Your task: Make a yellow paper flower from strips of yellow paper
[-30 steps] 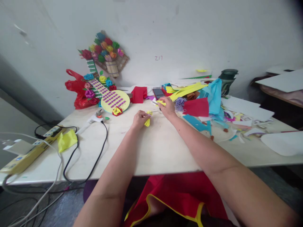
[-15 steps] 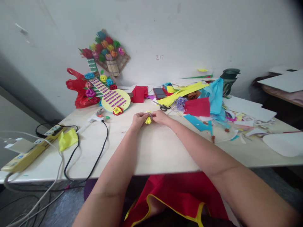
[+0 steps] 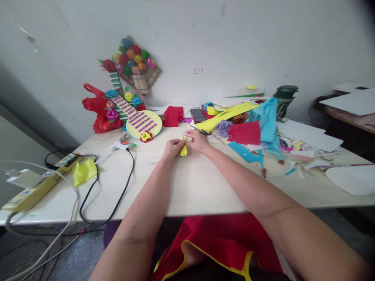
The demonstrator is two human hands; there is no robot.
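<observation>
My left hand (image 3: pixel 174 147) pinches a small yellow fringed piece (image 3: pixel 184 150), which looks like a paper tassel or flower, its strips hanging downward. Just to its right, my right hand (image 3: pixel 197 141) has thumb and fingertips drawn together on what seems a thin purple thread (image 3: pixel 184 135) at the top of the piece. The thread's exact path is too fine to follow. Behind the right hand lie dark-handled scissors (image 3: pixel 205 132), partly covered by it. A tangle of purple yarn (image 3: pixel 225 128) rests farther right.
A yellow lute-like craft (image 3: pixel 144 125) leans at back left beside paper flowers. A glue gun (image 3: pixel 118 145) with black cord and a yellow power strip (image 3: pixel 43 186) lie left. Red cloth (image 3: pixel 244 132), blue sheets (image 3: pixel 268 119), paper scraps and a dark bottle (image 3: pixel 284 100) crowd the right.
My right hand has shifted slightly up and away from the yellow piece, its fingers lifting. The left hand keeps its hold, and more of the yellow fringe shows.
</observation>
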